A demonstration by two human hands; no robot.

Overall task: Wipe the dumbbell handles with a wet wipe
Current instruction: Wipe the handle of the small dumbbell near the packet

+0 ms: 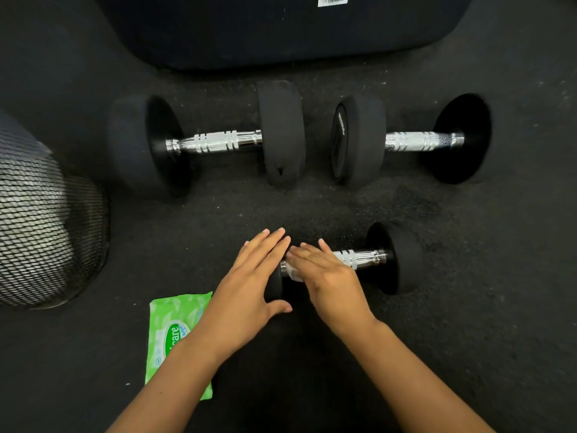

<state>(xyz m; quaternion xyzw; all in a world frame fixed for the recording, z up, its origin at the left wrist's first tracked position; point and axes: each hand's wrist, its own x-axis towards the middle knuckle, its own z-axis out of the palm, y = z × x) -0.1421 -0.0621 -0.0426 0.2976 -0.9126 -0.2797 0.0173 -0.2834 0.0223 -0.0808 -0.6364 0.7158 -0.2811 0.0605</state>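
A small black dumbbell [396, 257] with a chrome handle [362, 257] lies on the dark floor in front of me. My left hand [249, 282] rests flat on its left weight, fingers together, thumb under the weight's front. My right hand [324, 273] lies palm down over the left part of the handle, pressing a white wet wipe [293, 274] against it; only a bit of the wipe shows. Two larger dumbbells lie farther back, one on the left [215, 142] and one on the right [415, 140].
A green pack of wet wipes [170, 326] lies on the floor under my left forearm. A black mesh bin [46, 232] stands at the left. A big dark padded object [281, 29] with a white label sits at the back.
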